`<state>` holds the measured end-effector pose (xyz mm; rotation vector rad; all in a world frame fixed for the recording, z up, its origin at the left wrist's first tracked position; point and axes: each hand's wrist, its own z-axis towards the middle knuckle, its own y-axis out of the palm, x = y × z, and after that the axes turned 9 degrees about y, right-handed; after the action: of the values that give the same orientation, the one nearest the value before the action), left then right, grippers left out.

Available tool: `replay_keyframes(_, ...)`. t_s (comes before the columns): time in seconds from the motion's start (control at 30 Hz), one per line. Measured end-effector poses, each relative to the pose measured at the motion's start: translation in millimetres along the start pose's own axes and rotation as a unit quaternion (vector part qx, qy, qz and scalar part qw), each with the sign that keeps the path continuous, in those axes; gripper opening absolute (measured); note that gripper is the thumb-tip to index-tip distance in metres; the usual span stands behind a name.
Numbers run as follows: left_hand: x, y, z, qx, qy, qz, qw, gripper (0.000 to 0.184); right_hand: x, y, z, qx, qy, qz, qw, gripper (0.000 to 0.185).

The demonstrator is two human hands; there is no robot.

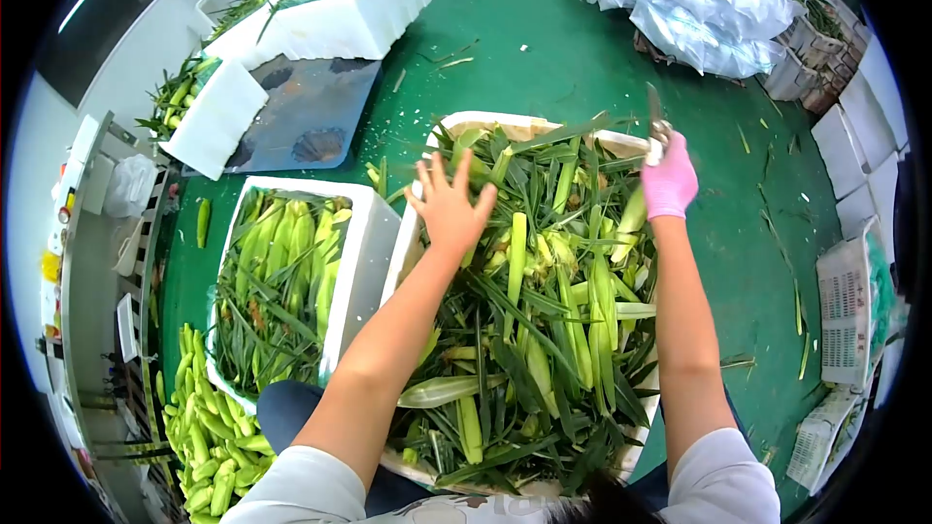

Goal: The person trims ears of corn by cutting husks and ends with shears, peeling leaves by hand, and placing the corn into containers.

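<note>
My bare left hand point(451, 212) is over the far left part of a big white foam box point(396, 277), fingers spread. A blurred green corn ear point(471, 147) lies just past its fingertips; I cannot tell whether they touch. At the box's far right corner, my right hand point(670, 180), in a pink glove, is closed around a cutting tool point(654, 109) whose pointed metal blade points away from me. Whether it is shears or a knife is unclear. Cut corn stalks, husks and long leaves point(524, 311) fill the box between my arms, with some corn ears point(633, 218) among them.
Left of me stands a smaller foam box point(374, 233) of corn ears in husks. Loose corn ears point(209, 437) are heaped on the floor beside it. More foam boxes point(335, 24) stand farther off. Clear plastic bags point(689, 0) are piled at the far right; crates point(845, 306) line the right side.
</note>
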<state>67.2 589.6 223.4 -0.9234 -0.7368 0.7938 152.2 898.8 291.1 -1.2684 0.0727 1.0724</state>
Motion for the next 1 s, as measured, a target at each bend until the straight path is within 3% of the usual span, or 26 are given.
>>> replay_keyframes(0.07,17,23,-28,-0.075,0.073,-0.108,0.989,0.071,-53,-4,-18,-0.15,-0.033,-0.021,0.988,0.031)
replay_keyframes(0.13,29,48,-63,-0.185,0.068,-0.015,0.98,0.071,-62,47,-35,-0.228,-0.166,0.004,0.959,0.032)
replay_keyframes(0.2,36,51,-75,-0.153,0.054,-0.036,0.986,0.054,-57,79,-64,-0.315,-0.198,-0.114,0.921,0.034)
replay_keyframes(0.27,28,68,-79,-0.161,0.057,-0.041,0.984,0.046,-32,103,-92,-0.368,-0.189,-0.109,0.904,0.037)
replay_keyframes(0.3,27,76,-78,-0.157,0.058,-0.056,0.984,0.037,-9,125,-99,-0.34,-0.199,-0.073,0.916,0.04)
replay_keyframes(0.4,23,103,-69,-0.194,0.045,-0.044,0.979,0.042,-5,152,-91,-0.377,-0.147,-0.081,0.911,0.046)
replay_keyframes(0.47,23,100,-66,-0.203,0.034,-0.074,0.976,0.049,7,167,-82,-0.369,-0.175,-0.077,0.909,0.048)
replay_keyframes(0.53,25,81,-55,-0.264,0.0,-0.13,0.956,0.059,-6,148,-64,-0.47,-0.116,-0.068,0.872,0.049)
replay_keyframes(0.6,36,12,-33,-0.302,-0.062,-0.186,0.933,0.06,-36,91,-65,-0.433,-0.148,-0.006,0.889,0.052)
replay_keyframes(0.67,36,-52,-26,-0.297,-0.063,-0.182,0.935,0.053,-55,32,-70,-0.402,-0.186,0.038,0.896,0.058)
replay_keyframes(0.77,38,-113,-59,-0.115,-0.01,-0.226,0.967,0.042,-53,-39,-78,-0.293,-0.282,-0.012,0.914,0.056)
replay_keyframes(0.87,37,-187,-121,0.022,0.054,-0.372,0.926,0.034,-61,-129,-117,-0.225,-0.318,0.041,0.92,0.054)
replay_keyframes(0.9,30,-223,-145,0.03,0.06,-0.37,0.926,0.034,-68,-161,-137,-0.239,-0.284,0.073,0.926,0.051)
replay_keyframes(0.93,22,-256,-176,0.034,0.066,-0.37,0.926,0.033,-66,-187,-157,-0.311,-0.2,0.2,0.908,0.05)
replay_keyframes(0.97,7,-282,-204,0.073,0.062,-0.369,0.924,0.032,-56,-204,-179,-0.384,-0.112,0.354,0.845,0.051)
replay_keyframes(1.0,-11,-308,-233,0.111,0.061,-0.368,0.921,0.031,-45,-220,-201,-0.441,-0.018,0.493,0.75,0.052)
